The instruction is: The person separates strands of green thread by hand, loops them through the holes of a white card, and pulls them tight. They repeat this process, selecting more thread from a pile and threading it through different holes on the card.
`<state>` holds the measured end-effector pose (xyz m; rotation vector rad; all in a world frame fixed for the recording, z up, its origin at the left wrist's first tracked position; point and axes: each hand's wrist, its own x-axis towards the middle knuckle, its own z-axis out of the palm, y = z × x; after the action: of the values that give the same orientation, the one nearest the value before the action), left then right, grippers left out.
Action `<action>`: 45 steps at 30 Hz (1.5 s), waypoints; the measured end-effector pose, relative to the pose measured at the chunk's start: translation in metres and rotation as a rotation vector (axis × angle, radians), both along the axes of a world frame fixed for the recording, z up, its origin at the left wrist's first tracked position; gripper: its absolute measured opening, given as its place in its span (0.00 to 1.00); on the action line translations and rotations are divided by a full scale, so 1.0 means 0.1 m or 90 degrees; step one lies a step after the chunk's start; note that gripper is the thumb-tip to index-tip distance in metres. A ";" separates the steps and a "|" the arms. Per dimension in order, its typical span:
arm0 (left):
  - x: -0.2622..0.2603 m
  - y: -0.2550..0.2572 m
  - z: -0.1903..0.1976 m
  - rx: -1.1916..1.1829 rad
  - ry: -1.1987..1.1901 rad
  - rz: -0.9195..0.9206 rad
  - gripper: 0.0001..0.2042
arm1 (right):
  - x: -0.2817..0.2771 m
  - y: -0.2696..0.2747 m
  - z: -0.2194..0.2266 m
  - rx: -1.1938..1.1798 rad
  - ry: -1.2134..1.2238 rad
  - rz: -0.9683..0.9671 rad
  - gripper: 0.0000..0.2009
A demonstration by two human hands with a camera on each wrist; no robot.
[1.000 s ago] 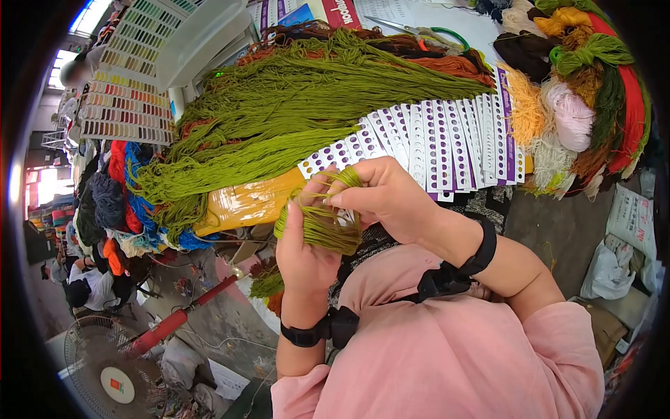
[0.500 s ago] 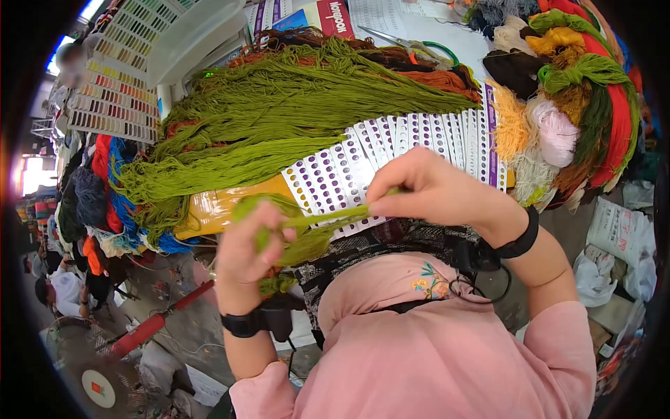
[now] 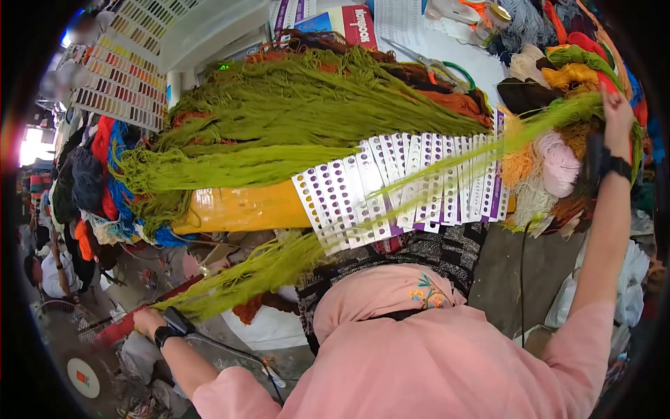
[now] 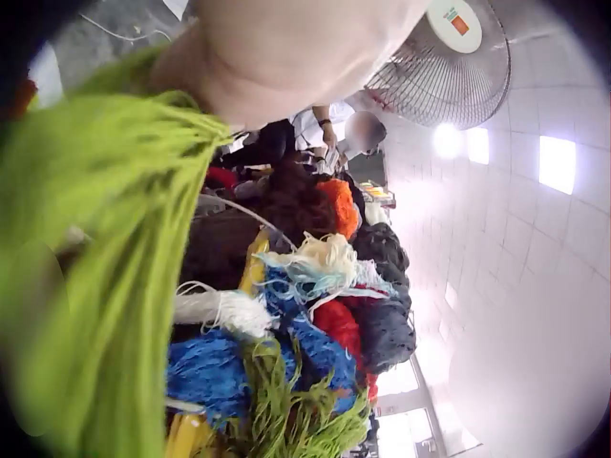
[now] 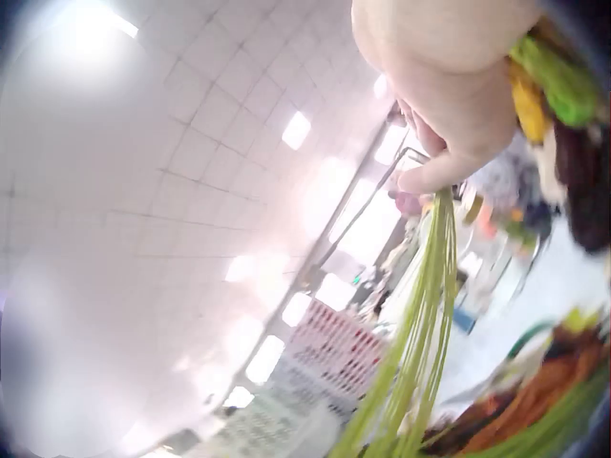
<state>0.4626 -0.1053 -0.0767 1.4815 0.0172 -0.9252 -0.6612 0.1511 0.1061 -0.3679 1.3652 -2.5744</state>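
- A person in a pink top stretches a long bundle of green yarn (image 3: 363, 209) between both hands, arms spread wide.
- The bundle runs diagonally, its long axis from lower left to upper right, crossing in front of a fanned row of white sample cards (image 3: 412, 181).
- The left hand (image 3: 146, 321) grips the low end near the floor, fingers closed round the strands.
- The right hand (image 3: 618, 112) pinches the high end, raised over mixed coloured yarn (image 3: 558, 160).
- A large heap of green yarn (image 3: 293, 112) lies on the table behind, with scissors (image 3: 433, 66) beyond it.
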 end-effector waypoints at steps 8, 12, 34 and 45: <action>-3.21 -0.33 0.08 -0.144 0.445 -0.579 0.09 | 2.29 -1.12 -0.71 0.531 0.414 0.245 0.07; -5.09 0.12 0.24 -0.006 0.132 -0.896 0.11 | 3.39 -1.51 -1.65 0.530 0.248 0.488 0.02; -5.99 0.27 -0.20 0.004 -0.095 -1.067 0.03 | 4.06 -1.41 -1.97 0.529 0.579 0.482 0.20; -5.71 0.09 0.00 0.038 0.104 -1.033 0.05 | 4.13 -1.39 -2.07 0.499 0.629 0.347 0.17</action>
<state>-0.1088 -0.0962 -0.0771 1.2753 -1.1865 -2.2998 -0.2485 0.0125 -0.1013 -1.6629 1.9973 -1.2310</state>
